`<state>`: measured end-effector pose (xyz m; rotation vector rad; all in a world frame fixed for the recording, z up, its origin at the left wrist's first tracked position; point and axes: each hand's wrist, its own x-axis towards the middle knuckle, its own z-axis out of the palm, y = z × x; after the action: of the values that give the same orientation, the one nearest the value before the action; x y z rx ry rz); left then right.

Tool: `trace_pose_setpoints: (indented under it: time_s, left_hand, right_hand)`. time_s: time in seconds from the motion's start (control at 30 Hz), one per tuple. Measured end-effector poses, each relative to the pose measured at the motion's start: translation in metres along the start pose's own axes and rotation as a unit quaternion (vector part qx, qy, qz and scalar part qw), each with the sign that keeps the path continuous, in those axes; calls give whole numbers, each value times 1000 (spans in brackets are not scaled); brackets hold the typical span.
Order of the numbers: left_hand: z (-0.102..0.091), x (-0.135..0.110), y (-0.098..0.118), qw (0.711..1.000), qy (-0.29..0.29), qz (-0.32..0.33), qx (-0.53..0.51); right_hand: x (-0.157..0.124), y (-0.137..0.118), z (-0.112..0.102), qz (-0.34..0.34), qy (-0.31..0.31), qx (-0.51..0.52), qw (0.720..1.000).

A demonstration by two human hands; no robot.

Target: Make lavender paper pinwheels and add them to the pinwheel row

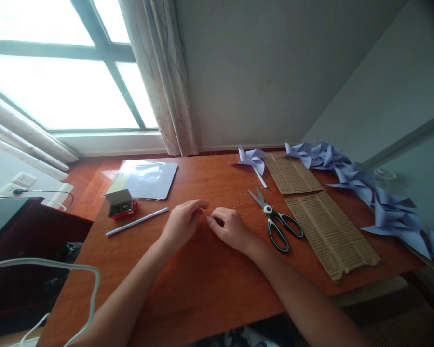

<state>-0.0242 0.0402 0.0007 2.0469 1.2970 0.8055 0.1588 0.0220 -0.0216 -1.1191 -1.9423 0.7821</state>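
My left hand (184, 219) is over the middle of the table, fingers bent together and pointing at the other hand. Close beside it, a small gap away, my right hand (231, 227) is curled with thumb and fingertips drawn together. Whatever either hand pinches is too small or hidden to make out. To the right lie scissors (268, 210) with black and white handles, their blades parted. A rolled paper stick (136, 221) rests left of my left hand. Behind it stands an open red box (123, 208) filled with small dark metal pieces.
A paper pinwheel (252, 159) on a white stick lies at the back. Two corrugated cardboard pieces (332, 233) and several lilac pinwheels (390, 217) line the right side. A stack of paper sheets (144, 178) lies back left. A white cable (94, 289) crosses the front left.
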Motion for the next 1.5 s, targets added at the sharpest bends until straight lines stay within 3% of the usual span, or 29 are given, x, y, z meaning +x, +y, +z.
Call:
trace_pose_setpoints:
  time_s: [0.03,0.1,0.17,0.27,0.4,0.77,1.1,1.5]
  left_hand:
    - [-9,5,-3,999,26,-14,43]
    - [-26,17,-8,962,74,-55,257]
    - [-42,30,-13,916,58,-77,390]
    - [-55,47,-20,876,17,-141,461]
    - [-59,60,-27,864,-10,-187,467]
    - [-69,67,-37,864,-32,-202,460]
    - [-74,62,-37,882,-8,-160,443]
    - [-80,61,-34,876,16,-181,447]
  right_hand:
    - [0,1,1,-1,-4,-7,1000]
    - [0,1,1,-2,-10,-19,1000]
    - [0,2,2,-4,-15,-27,1000]
    - [0,3,2,-4,-20,-36,999]
    - [0,4,1,-3,-26,-46,999]
    - [-1,2,1,0,-48,-60,997]
    - [-1,1,0,2,-56,-71,996]
    - [-1,2,-2,2,-63,-79,995]
